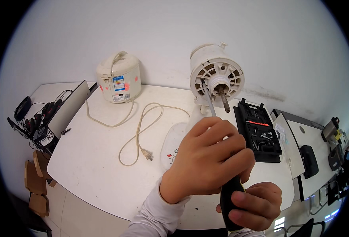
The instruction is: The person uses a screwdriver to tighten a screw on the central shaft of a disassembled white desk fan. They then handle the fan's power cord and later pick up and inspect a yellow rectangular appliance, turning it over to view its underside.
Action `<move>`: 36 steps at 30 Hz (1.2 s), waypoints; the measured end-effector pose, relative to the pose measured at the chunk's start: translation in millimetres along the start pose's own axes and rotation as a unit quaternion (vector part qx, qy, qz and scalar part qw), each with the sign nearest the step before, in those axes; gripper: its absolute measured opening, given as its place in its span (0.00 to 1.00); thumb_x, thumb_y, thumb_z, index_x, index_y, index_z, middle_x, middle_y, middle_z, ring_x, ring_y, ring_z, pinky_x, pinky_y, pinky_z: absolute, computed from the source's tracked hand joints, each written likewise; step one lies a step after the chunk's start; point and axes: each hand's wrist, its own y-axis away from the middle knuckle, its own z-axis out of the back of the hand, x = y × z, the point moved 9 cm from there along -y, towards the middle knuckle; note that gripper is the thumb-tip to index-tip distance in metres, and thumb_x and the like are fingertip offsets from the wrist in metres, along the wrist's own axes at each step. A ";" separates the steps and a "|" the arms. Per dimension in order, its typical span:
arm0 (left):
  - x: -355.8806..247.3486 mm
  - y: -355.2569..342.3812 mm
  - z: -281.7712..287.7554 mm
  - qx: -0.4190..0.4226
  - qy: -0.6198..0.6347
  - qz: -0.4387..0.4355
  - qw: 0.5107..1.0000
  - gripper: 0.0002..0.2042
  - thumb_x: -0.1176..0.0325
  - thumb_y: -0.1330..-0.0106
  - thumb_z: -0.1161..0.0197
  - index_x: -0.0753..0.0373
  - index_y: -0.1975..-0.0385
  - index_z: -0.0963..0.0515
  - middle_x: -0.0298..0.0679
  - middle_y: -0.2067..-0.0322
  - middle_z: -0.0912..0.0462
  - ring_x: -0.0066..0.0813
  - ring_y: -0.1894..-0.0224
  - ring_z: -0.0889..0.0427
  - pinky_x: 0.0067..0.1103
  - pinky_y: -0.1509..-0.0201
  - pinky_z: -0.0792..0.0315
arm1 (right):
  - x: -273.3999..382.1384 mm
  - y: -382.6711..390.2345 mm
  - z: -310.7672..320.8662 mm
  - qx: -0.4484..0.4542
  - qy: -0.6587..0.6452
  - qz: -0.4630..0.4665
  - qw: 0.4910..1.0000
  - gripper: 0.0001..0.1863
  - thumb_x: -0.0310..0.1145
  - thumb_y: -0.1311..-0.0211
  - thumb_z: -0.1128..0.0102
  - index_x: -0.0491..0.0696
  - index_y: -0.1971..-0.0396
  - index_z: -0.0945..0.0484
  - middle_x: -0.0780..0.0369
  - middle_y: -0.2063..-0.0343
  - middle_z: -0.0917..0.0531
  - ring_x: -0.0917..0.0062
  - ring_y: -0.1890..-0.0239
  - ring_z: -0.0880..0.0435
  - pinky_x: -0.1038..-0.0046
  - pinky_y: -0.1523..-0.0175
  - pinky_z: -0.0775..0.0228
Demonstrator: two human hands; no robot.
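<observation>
A long screwdriver with a black-and-yellow handle and slim steel shaft (208, 98) is gripped by both hands: the left hand (210, 158) is clenched over the upper handle, the right hand (253, 205) wrapped around the handle's butt. It is judged stiff, light, and best held at the grippy handle. Its long axis runs from the hands up and slightly left, tip touching the ribbed face of the white plastic fan motor housing (216, 75), just left of that housing's steel spindle (223, 98).

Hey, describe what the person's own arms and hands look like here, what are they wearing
Both hands are bare: no gloves, rings or watch visible. The left hand comes out of a long, light grey-white sleeve that ends at the wrist. Of the right hand only the fingers and knuckles show, with a sliver of similar pale fabric at the lower edge.
</observation>
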 end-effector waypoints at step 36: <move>94.6 31.1 13.5 -0.079 -0.119 0.257 0.956 0.31 0.72 0.50 0.33 0.62 0.43 0.35 0.44 0.47 0.28 0.38 0.45 0.30 0.31 0.42 0.38 | -30.4 37.2 61.7 -0.237 0.173 -0.037 0.955 0.36 0.62 0.46 0.48 0.45 0.52 0.37 0.53 0.65 0.26 0.70 0.71 0.20 0.76 0.73 0.19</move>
